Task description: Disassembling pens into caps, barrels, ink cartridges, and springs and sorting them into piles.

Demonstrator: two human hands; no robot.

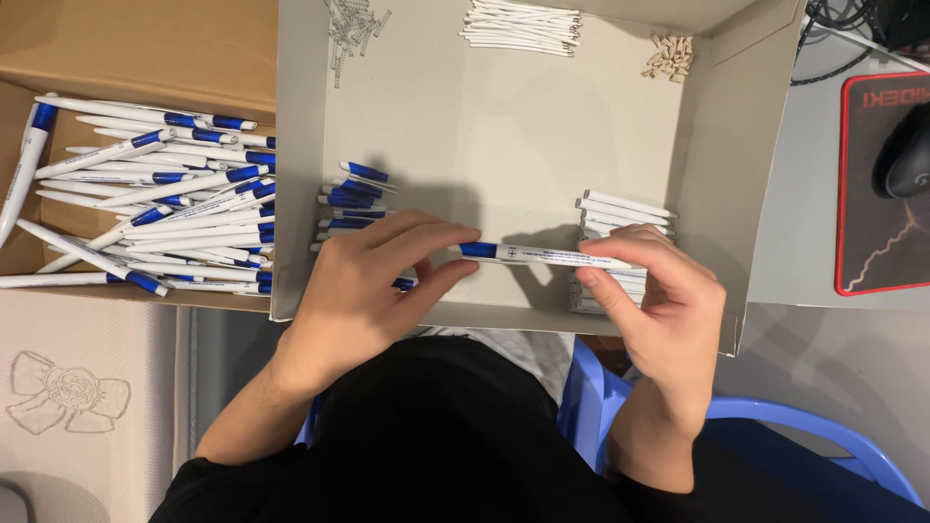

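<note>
I hold one white pen with a blue end (pixel 542 256) level between both hands, over the shallow cardboard tray (pixel 504 126). My left hand (pixel 373 286) pinches the blue end with its fingertips. My right hand (pixel 649 291) grips the white barrel end. Under my left hand lies a small heap of blue pen tips (pixel 351 199). Beneath my right hand sits a stack of white pen barrels (pixel 620 215), partly hidden by my fingers.
A cardboard box (pixel 145 39) at left holds several finished blue-and-white pens (pixel 165 194). At the tray's far edge lie thin white refills (pixel 521 27), small metal springs (pixel 351 24) and tiny beige parts (pixel 668 56). A mouse (pixel 906 150) rests on a red-edged pad (pixel 877 261) at right. A blue plastic chair (pixel 775 426) is below.
</note>
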